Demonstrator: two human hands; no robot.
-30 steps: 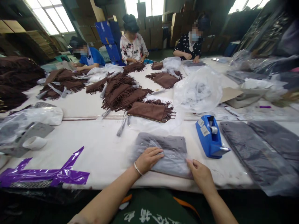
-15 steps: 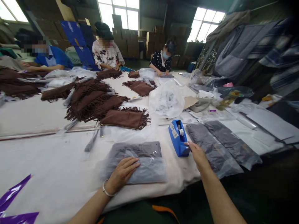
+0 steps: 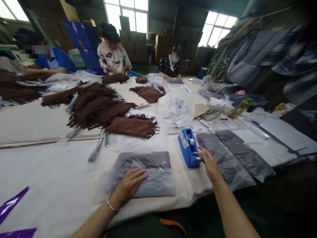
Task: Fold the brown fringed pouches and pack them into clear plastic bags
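Note:
My left hand (image 3: 132, 180) lies flat, fingers stretched out, on a clear plastic bag (image 3: 155, 183) with a dark grey folded fabric item inside. A blue tape dispenser (image 3: 187, 153) stands to the right of that bag, with a roll of tape (image 3: 191, 141) in it. At the dispenser's near end, my right hand (image 3: 209, 163) has its thumb and index finger pinched at the cutting edge, on what looks like the tape's end. The strip itself barely shows.
Two more bagged grey items (image 3: 223, 158) lie right of the dispenser. Brown fringed pouches (image 3: 131, 127) are piled beyond the left hand. A clear bag of white scraps (image 3: 177, 107) sits mid-table. Purple plastic (image 3: 13, 203) lies at the near left. Several co-workers sit across the table.
Some fingers of my right hand have lifted and spread slightly at the dispenser. My left hand stays on the bag, and the view has shifted a little.

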